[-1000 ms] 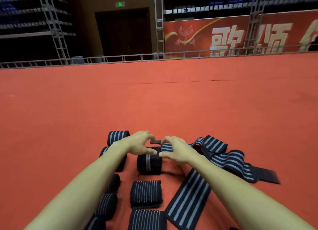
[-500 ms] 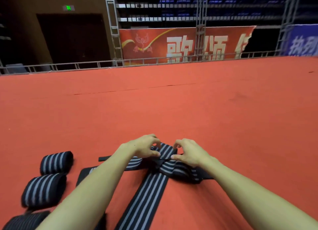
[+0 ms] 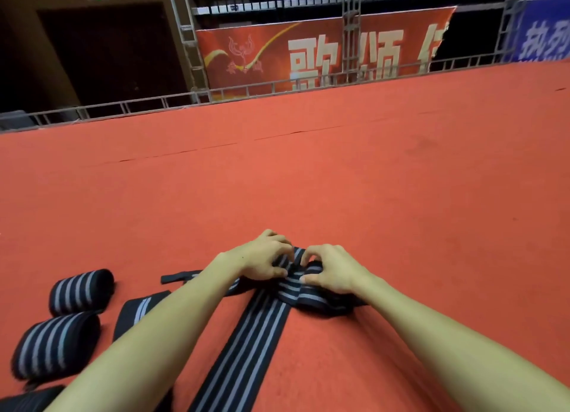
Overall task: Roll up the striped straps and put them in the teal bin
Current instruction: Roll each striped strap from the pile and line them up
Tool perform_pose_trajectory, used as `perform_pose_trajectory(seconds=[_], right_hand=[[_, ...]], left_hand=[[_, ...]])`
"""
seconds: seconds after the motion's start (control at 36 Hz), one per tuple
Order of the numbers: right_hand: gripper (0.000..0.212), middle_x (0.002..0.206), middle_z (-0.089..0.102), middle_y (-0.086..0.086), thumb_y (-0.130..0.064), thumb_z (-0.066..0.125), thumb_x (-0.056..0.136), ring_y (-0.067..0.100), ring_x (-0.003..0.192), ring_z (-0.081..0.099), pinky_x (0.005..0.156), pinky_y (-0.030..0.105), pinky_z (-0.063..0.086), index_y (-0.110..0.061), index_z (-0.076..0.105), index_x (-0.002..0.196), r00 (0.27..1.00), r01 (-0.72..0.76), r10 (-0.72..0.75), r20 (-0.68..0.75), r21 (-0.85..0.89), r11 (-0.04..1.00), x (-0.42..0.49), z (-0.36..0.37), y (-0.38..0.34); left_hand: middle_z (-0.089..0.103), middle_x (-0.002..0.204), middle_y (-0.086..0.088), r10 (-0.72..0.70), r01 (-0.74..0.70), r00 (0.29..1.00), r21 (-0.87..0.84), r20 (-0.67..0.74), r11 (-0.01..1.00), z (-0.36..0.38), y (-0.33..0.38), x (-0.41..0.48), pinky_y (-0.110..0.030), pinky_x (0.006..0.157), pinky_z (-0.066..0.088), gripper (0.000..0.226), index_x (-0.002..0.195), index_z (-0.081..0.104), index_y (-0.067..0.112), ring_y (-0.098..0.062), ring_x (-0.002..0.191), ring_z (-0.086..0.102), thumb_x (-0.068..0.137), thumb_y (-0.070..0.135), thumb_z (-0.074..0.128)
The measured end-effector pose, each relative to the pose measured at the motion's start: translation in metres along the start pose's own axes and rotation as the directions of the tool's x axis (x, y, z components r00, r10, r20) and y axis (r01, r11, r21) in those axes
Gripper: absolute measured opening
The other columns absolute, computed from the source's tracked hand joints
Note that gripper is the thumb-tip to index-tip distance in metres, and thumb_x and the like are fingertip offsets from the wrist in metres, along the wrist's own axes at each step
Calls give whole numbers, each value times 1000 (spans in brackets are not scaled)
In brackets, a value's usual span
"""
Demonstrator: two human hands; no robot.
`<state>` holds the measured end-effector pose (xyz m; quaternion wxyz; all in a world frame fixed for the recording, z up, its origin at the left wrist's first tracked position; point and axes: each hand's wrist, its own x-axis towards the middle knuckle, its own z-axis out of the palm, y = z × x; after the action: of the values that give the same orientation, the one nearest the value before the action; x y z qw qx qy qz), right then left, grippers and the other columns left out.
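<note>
A long black strap with grey stripes [image 3: 253, 340] lies flat on the red carpet and runs toward me. At its far end my left hand [image 3: 262, 262] and my right hand [image 3: 331, 273] pinch the strap with curled fingers, side by side, where the fabric bunches into a small fold. Another loose strap [image 3: 320, 303] lies crumpled under my right wrist. Two rolled straps [image 3: 80, 291] [image 3: 55, 347] sit on the carpet at the left. No teal bin shows in this view.
A partly hidden strap [image 3: 138, 311] lies under my left forearm, and a dark roll [image 3: 27, 401] peeks in at the bottom left corner. Red carpet [image 3: 308, 180] stretches ahead to a metal railing [image 3: 246, 89] and a red banner.
My view has swung right, shifting the rolled straps to the left edge. Both hands left the finished roll, took the end of a flat strap, and have drawn closer together on it.
</note>
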<state>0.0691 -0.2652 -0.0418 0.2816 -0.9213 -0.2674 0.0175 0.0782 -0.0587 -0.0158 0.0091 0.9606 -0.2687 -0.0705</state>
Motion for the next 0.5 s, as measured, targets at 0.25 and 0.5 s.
perform_pose_trajectory(seconds=[0.25,0.5], right_hand=[[18,87,73,-13,-26,85,72,3,86,64,84,26,51,-28,69,81,998,56,-50,-48,115,992,-9,-26,7],[21,89,67,-7,-28,83,77,10,85,57,80,26,45,-23,70,92,985,161,-163,-58,-40,986,-22,-75,6]], left_hand=[[58,91,-1,5,-25,998,-321,-63,947,5,38,3,-42,78,47,32,99,52,13,-22,83,55,81,31,70],[54,86,0,124,-164,979,-263,-163,951,-33,57,-7,-29,67,36,26,97,50,15,-14,75,44,85,17,73]])
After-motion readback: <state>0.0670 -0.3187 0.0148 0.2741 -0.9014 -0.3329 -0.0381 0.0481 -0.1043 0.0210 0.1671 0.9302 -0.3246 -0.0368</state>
